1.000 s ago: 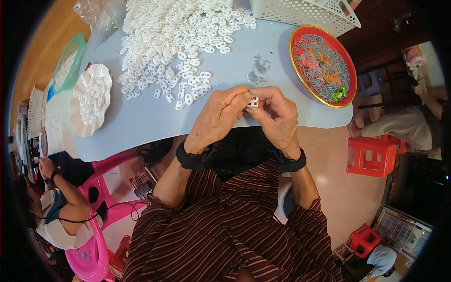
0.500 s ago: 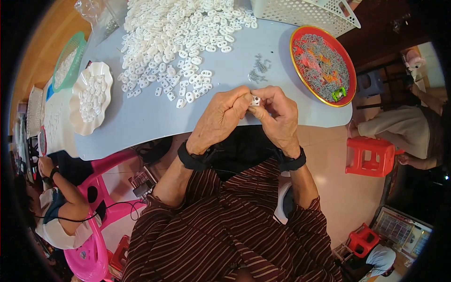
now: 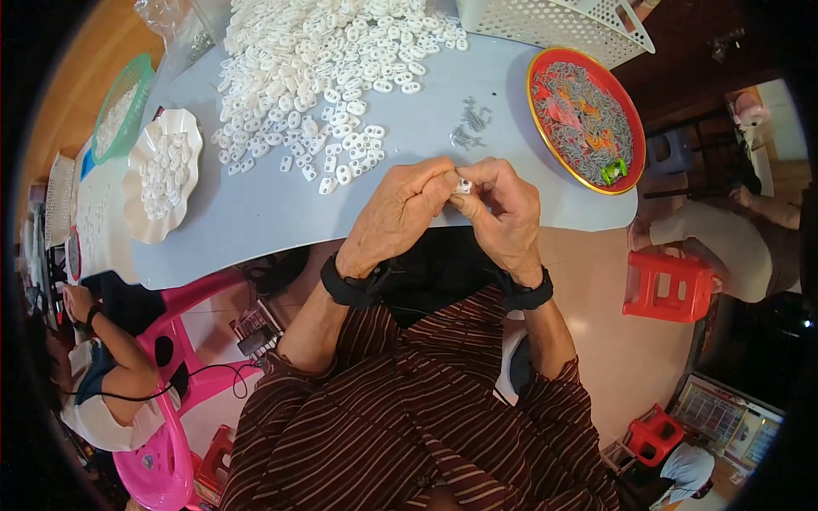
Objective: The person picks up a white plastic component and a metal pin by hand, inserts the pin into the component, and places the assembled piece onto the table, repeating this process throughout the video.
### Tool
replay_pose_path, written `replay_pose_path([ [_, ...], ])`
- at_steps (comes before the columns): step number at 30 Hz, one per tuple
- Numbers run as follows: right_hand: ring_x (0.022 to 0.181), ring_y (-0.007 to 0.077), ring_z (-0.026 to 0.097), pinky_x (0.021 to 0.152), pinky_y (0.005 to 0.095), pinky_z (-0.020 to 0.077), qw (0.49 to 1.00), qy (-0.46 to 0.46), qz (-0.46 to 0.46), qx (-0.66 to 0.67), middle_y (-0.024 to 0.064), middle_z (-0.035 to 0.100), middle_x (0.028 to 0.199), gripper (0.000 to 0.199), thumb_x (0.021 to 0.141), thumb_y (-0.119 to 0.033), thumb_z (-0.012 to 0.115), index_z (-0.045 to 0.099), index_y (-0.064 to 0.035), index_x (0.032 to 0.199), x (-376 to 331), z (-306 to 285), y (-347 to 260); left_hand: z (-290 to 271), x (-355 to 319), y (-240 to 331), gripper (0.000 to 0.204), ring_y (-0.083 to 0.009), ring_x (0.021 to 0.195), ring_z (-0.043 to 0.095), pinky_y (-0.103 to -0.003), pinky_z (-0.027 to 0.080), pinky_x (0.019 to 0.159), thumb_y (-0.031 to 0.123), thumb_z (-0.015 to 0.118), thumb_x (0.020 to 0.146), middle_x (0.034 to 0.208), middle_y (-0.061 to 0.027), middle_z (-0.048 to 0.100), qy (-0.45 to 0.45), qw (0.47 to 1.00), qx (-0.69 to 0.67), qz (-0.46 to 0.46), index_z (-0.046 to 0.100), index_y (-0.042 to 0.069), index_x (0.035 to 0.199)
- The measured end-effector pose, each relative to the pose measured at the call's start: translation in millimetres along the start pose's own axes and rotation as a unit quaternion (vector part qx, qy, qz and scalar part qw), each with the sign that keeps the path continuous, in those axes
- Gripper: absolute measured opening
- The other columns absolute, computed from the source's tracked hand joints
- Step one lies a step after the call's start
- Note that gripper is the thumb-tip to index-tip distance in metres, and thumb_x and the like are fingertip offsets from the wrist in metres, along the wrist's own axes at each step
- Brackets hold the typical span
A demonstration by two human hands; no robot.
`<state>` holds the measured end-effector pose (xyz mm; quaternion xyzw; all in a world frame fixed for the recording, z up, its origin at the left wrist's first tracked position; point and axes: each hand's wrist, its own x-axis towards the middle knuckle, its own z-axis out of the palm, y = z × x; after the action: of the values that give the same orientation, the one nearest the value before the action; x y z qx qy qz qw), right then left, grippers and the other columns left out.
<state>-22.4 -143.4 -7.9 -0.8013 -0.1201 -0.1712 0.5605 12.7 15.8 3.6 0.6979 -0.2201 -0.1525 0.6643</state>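
My left hand (image 3: pixel 404 204) and my right hand (image 3: pixel 504 209) meet just over the near edge of the table, both closed on one small white plastic piece (image 3: pixel 463 186) with dark holes. Fingertips and thumbs cover most of it; whether a screw is in it I cannot make out. Beyond my hands lies a small cluster of grey screws (image 3: pixel 469 123). A big heap of like white oval two-holed pieces (image 3: pixel 315 68) spreads over the far left of the table, with loose ones (image 3: pixel 344 174) near my left hand.
At right, a red gold-rimmed bowl (image 3: pixel 632 177) holds many grey screws and a green packet. A wavy white dish (image 3: pixel 135 217) of white pieces and a green basket (image 3: pixel 146 83) stand at left. Behind is a white perforated basket (image 3: pixel 545 30). Co-workers sit at left and right.
The white piece has turned slightly between my fingers; my hands stay almost in place. At right, the other person has shifted position by the red stool.
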Motion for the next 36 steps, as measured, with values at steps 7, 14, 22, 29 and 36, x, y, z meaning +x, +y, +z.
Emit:
replay_pose_path([
  [7, 0.064, 0.0068, 0.050, 0.055, 0.0199, 0.0412, 1.000, -0.015, 0.003, -0.027, 0.0016, 0.057, 0.073, 0.025, 0.079, -0.012, 0.075, 0.059, 0.0009, 0.093, -3, -4, -1, -4, 0, 4, 0.027, -0.0113, 0.058, 0.034, -0.028, 0.033, 0.051, 0.020, 0.043, 0.095, 0.060, -0.0038, 0.038, -0.030, 0.999, 0.012, -0.016, 0.048, -0.001, 0.078],
  [14, 0.058, 0.0051, 0.050, 0.049, 0.0205, 0.0393, 0.999, -0.002, 0.026, 0.035, -0.0008, 0.055, 0.067, 0.023, 0.075, -0.004, 0.077, 0.060, -0.0018, 0.090, -1, -3, 2, -1, 0, 3, 0.028, -0.0114, 0.057, 0.036, -0.028, 0.035, 0.052, 0.021, 0.043, 0.096, 0.060, -0.0034, 0.040, -0.022, 0.999, -0.016, -0.026, 0.048, 0.000, 0.078],
  [22, 0.061, 0.0049, 0.051, 0.053, 0.0195, 0.0434, 0.995, -0.024, 0.047, 0.086, 0.0006, 0.059, 0.074, 0.021, 0.078, -0.001, 0.074, 0.061, -0.0005, 0.096, 2, -2, -5, 3, -2, -6, 0.030, -0.0106, 0.056, 0.039, -0.027, 0.035, 0.051, 0.024, 0.044, 0.099, 0.059, -0.0029, 0.043, 0.016, 0.999, -0.029, 0.025, 0.055, -0.001, 0.088],
  [29, 0.062, 0.0061, 0.053, 0.053, 0.0195, 0.0423, 0.993, -0.031, 0.069, 0.090, 0.0016, 0.061, 0.076, 0.015, 0.088, -0.008, 0.065, 0.063, 0.0005, 0.101, 2, -7, -2, 0, -2, 0, 0.030, -0.0102, 0.056, 0.038, -0.027, 0.034, 0.050, 0.024, 0.044, 0.099, 0.060, -0.0022, 0.043, 0.008, 0.999, -0.018, 0.029, 0.056, -0.001, 0.089],
  [36, 0.063, 0.0056, 0.054, 0.054, 0.0188, 0.0431, 0.990, -0.011, 0.085, 0.112, 0.0010, 0.062, 0.075, 0.014, 0.088, -0.007, 0.064, 0.063, 0.0009, 0.101, 2, -9, -2, 3, -2, -1, 0.021, -0.0081, 0.056, 0.040, -0.025, 0.034, 0.050, 0.018, 0.051, 0.095, 0.060, -0.0010, 0.047, 0.018, 1.000, 0.004, 0.022, 0.058, 0.000, 0.087],
])
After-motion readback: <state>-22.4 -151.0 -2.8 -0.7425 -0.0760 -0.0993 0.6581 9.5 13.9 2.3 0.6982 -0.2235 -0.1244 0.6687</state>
